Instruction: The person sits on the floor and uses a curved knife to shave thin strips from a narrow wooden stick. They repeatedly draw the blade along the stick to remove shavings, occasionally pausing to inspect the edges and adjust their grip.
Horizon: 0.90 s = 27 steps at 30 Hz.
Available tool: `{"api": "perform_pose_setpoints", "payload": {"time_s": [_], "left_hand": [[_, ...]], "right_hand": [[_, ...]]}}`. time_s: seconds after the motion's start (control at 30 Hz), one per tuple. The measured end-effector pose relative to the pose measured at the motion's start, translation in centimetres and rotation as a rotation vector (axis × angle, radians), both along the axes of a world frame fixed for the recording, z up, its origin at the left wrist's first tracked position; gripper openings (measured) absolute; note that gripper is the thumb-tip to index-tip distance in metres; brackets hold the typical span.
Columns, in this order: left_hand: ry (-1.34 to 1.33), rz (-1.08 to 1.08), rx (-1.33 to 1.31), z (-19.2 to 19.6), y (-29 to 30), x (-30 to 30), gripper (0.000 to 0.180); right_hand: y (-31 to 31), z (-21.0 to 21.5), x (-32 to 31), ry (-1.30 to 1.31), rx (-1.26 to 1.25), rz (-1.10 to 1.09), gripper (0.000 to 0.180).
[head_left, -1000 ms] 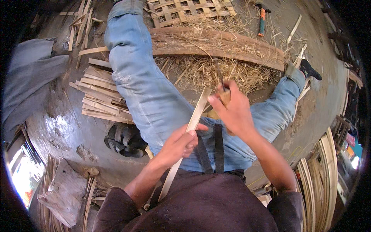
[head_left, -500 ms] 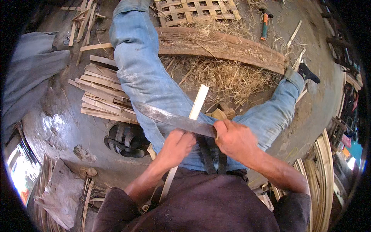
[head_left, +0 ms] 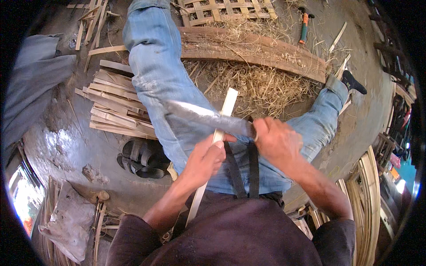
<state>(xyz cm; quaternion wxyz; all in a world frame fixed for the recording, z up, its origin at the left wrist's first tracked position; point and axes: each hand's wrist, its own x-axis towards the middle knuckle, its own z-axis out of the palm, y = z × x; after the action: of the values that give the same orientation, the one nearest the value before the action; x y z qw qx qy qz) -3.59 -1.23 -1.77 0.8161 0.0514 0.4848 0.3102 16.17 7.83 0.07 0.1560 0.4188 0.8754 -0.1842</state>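
My left hand grips a long pale bamboo strip that runs from my lap up over my left thigh. My right hand holds the handle of a large dark knife; its blade lies crosswise over the strip, pointing left, just above my left thumb. I sit with both legs in blue jeans stretched out.
A stack of split bamboo slats lies left of my left leg, dark sandals below it. Shavings and a curved wooden plank lie between my legs. A woven lattice, an orange-handled tool and bamboo bundles surround me.
My right hand came down from the strip's upper end toward my lap, and the knife blade now lies across the strip. The left hand kept its grip.
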Motion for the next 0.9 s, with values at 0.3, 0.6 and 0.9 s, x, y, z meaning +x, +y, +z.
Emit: {"api": "perform_pose_setpoints", "payload": {"time_s": [0.3,0.6,0.9], "left_hand": [[0.006,-0.034,0.023,0.9,0.1,1.4,0.035],[0.021,-0.057,0.023,1.0,1.0,2.4,0.036],[0.073,-0.114,-0.026,1.3,2.0,4.0,0.037]], "right_hand": [[1.5,0.1,1.8,0.069,-0.144,-0.167,0.012],[1.8,-1.0,4.3,0.168,-0.147,-0.225,0.019],[0.8,-1.9,4.9,0.263,-0.166,-0.191,0.023]]}}
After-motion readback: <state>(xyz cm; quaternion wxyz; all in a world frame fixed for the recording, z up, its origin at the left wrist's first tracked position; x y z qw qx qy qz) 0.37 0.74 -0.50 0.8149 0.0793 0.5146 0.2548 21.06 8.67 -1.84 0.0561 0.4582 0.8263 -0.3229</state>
